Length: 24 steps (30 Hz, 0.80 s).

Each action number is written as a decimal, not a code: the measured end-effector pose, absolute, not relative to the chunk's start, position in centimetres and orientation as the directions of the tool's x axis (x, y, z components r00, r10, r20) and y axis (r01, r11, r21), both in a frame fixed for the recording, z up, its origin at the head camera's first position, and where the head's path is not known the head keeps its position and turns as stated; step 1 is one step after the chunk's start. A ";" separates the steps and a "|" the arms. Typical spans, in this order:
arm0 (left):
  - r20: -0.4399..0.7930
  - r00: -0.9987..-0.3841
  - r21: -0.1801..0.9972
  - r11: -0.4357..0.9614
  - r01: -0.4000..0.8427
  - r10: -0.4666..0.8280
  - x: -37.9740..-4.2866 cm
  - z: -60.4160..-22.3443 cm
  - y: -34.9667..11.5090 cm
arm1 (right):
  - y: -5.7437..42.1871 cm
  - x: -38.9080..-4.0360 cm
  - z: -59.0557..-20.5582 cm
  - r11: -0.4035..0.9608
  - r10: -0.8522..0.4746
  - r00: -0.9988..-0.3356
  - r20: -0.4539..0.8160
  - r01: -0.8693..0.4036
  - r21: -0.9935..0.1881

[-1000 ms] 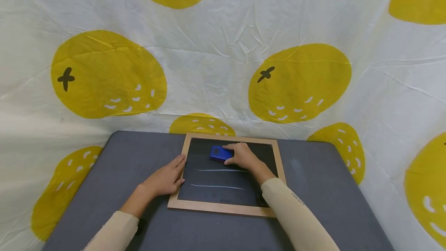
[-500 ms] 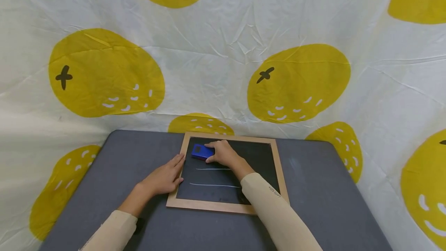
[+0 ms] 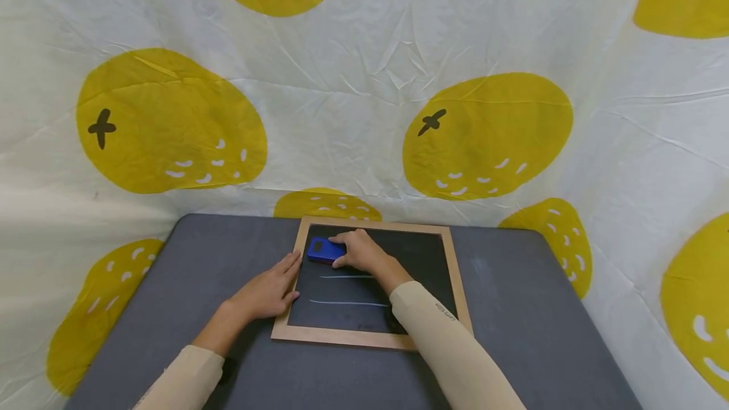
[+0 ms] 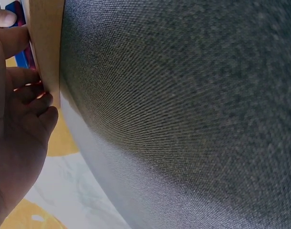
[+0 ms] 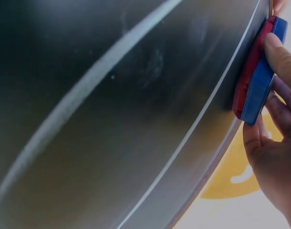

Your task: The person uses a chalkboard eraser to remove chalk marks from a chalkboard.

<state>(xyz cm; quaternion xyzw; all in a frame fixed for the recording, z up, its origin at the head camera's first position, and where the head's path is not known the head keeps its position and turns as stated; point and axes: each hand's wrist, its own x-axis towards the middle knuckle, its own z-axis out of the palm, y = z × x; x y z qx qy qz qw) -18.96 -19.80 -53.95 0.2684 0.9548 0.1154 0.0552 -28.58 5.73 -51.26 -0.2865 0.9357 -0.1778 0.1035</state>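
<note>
A small chalkboard (image 3: 416, 258) in a light wooden frame (image 3: 342, 336) lies on the grey table. Two white chalk lines run across it, the upper line (image 3: 344, 277) above the lower line (image 3: 347, 302). Near the board's upper left corner my right hand (image 3: 361, 252) grips a blue eraser (image 3: 323, 248) between thumb and fingers. In the right wrist view, the eraser's red felt side (image 5: 250, 71) faces the board. My left hand (image 3: 267, 290) rests on the left side of the frame, its fingers extended along the wood.
Grey fabric-textured table (image 3: 512, 309) extends around the board on all sides. Behind it hangs a white cloth (image 3: 342, 125) printed with large yellow fruit. A faint pale smudge (image 3: 480, 266) marks the table right of the board.
My right hand has slid the eraser leftward across the top of the board, from near the middle to near the left frame edge. The left hand stays on the frame.
</note>
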 end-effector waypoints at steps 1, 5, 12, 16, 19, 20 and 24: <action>-0.044 -0.850 0.252 0.829 0.499 0.525 -19.0 -53.9 -19.8 | 5.7 -28.5 -51.3 0.768 -0.582 -0.808 -0.088 -0.511 -0.387; -0.057 -0.853 0.263 0.832 0.489 0.519 -19.0 -53.9 -19.7 | 5.6 -28.3 -51.1 0.752 -0.612 -0.786 -0.084 -0.546 -0.370; -0.070 -0.856 0.248 0.841 0.482 0.511 -19.1 -54.1 -19.7 | 5.9 -28.1 -50.8 0.750 -0.627 -0.770 -0.116 -0.556 -0.359; -0.051 -0.855 0.252 0.835 0.489 0.516 -19.1 -53.9 -19.6 | 6.4 -28.0 -50.6 0.746 -0.638 -0.760 -0.123 -0.571 -0.342; -0.033 -0.853 0.257 0.830 0.496 0.520 -19.0 -53.8 -19.6 | 6.9 -27.9 -50.3 0.740 -0.646 -0.753 -0.127 -0.577 -0.345; -0.032 -0.853 0.251 0.830 0.498 0.521 -19.0 -53.8 -19.6 | 7.1 -27.8 -50.3 0.740 -0.647 -0.751 -0.131 -0.577 -0.346; -0.025 -0.850 0.242 0.828 0.505 0.526 -18.9 -53.9 -19.7 | 8.1 -27.5 -50.3 0.743 -0.643 -0.753 -0.140 -0.569 -0.353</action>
